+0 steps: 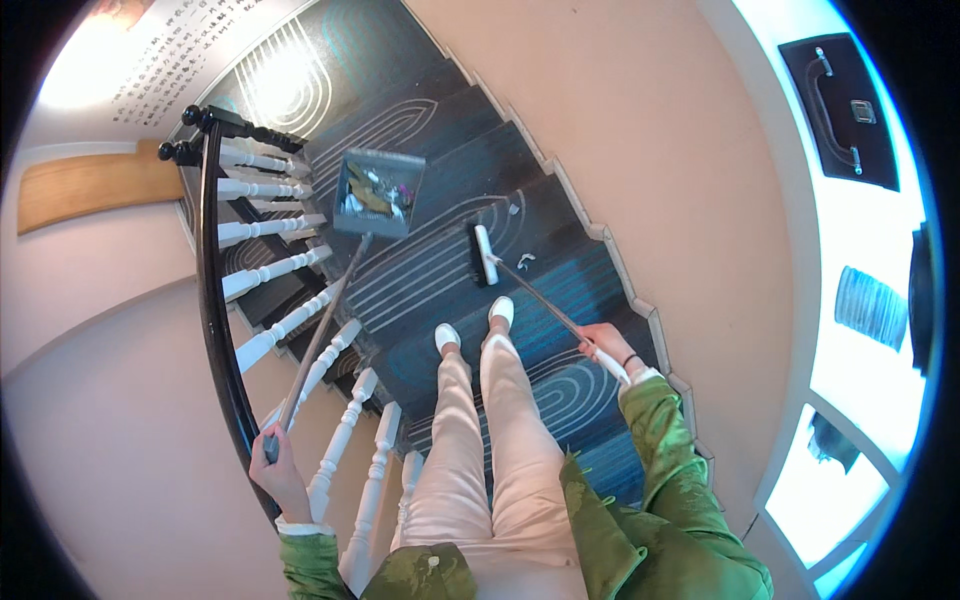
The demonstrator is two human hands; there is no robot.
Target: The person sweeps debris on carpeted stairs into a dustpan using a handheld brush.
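Observation:
My left hand [280, 475] is closed around the end of the long grey handle of a dustpan [372, 222]. The pan is up ahead over the carpeted stairs, close to the railing, with brown, white and purple scraps of litter inside. In my right hand [606, 345] is the white grip of a broom [486, 252], its fingers wrapped round it. The broom's white head with dark bristles rests on a step just ahead of my shoes. A small white crumpled scrap [526, 261] lies right of the broom head, and another pale scrap [514, 209] lies beyond it.
Along the left runs a black handrail [212, 290] on white balusters [343, 440]. A beige wall [640, 130] with a stepped skirting borders the stairs on the right. My white shoes [500, 312] stand on the dark patterned stair carpet [420, 295].

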